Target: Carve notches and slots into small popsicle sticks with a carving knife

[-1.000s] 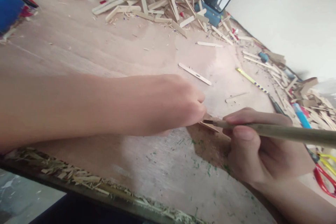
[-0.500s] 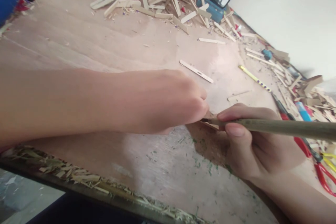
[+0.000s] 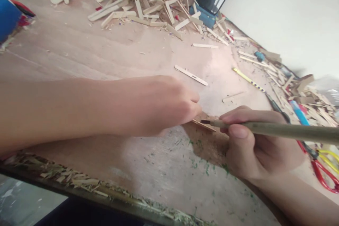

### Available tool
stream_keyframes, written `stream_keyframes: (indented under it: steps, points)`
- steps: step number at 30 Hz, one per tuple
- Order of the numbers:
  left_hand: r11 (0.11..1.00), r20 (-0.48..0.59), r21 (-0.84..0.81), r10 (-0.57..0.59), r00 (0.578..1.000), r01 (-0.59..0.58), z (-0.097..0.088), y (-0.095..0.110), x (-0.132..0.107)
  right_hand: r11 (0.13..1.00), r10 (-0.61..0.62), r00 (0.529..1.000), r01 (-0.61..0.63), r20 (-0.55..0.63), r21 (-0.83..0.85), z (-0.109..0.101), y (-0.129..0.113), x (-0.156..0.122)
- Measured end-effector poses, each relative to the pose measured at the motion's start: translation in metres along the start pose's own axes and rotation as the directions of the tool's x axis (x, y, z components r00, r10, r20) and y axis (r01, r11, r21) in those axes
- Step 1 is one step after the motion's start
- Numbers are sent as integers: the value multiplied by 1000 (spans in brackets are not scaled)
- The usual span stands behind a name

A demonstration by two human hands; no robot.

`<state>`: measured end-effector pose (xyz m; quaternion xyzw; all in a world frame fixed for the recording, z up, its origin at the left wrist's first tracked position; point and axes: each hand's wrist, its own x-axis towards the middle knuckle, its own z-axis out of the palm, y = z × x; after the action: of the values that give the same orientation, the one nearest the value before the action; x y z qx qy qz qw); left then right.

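Observation:
My left hand (image 3: 169, 106) is closed, knuckles up, over one end of a thin wooden craft stick (image 3: 206, 127) on the worktable. Its fingertips are hidden under the hand. In my right hand (image 3: 254, 144) is a carving knife (image 3: 278, 129) with a long, round, greenish-brown handle, pinched between thumb and fingers like a pen. The knife's short dark tip points left, just above the stick and close to my left fingers. Whether the tip touches the wood I cannot tell.
A heap of craft sticks (image 3: 159, 3) lies at the back, near a blue-based stand (image 3: 203, 16). A loose stick (image 3: 190, 75), a yellow dotted strip (image 3: 247, 78) and red-handled pliers (image 3: 324, 176) lie around. Wood shavings (image 3: 71, 176) line the table's front edge.
The knife tip has come away to the right from my left fingers, showing more of the stick. The whole view has shifted slightly.

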<state>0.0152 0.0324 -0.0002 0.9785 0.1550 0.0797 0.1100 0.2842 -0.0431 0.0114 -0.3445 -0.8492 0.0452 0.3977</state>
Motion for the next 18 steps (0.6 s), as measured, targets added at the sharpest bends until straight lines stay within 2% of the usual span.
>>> stream_keyframes:
  steps: [3, 8, 11, 14, 16, 18]
  points:
    - [1000, 30, 13, -9, 1000, 9, -2, 0, 0, 997, -68, 998, 68, -6, -21, 6, -1, 2]
    - [1000, -6, 29, -2, 1000, 2, -1, -1, 0, 998, -29, 996, 33, 80, -45, 0, -3, 6]
    - [999, 12, 32, -7, 1000, 7, 0, -3, -2, 997, -11, 993, 19, 114, -72, -3, -2, 5]
    - [997, -29, 68, 44, 999, -42, 0, -3, -5, 999, -39, 998, 41, 52, -36, -4, -2, 2]
    - [992, -112, 74, 110, 988, -103, -1, -3, -7, 999, 25, 1000, -25, 7, -36, -4, -4, 0]
    - [990, -182, 37, 140, 973, -135, -3, -1, -10, 987, 155, 988, -155, -10, -33, -5, -7, -1]
